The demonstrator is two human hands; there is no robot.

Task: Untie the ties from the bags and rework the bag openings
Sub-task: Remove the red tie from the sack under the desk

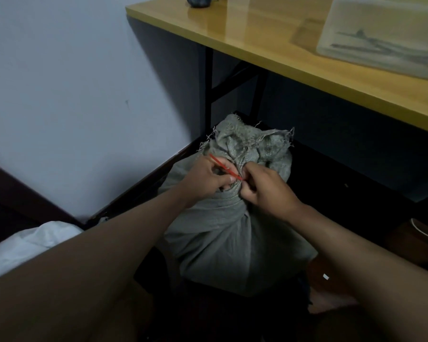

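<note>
Both forearms are reaching from the near edge toward a grey sack (230, 225) that is standing on the floor under a yellow table (282, 40). At its gathered neck, the left hand (204, 177) is pinching a red tie (224, 167) while the right hand (265, 187) is gripping the bunched cloth beside it (possibly the tie's other end, which is hidden). Judging by the neck being cinched still, the untying is only beginning, and reworking the opening is waiting. Another white bag (27, 243) is lying near left.
</note>
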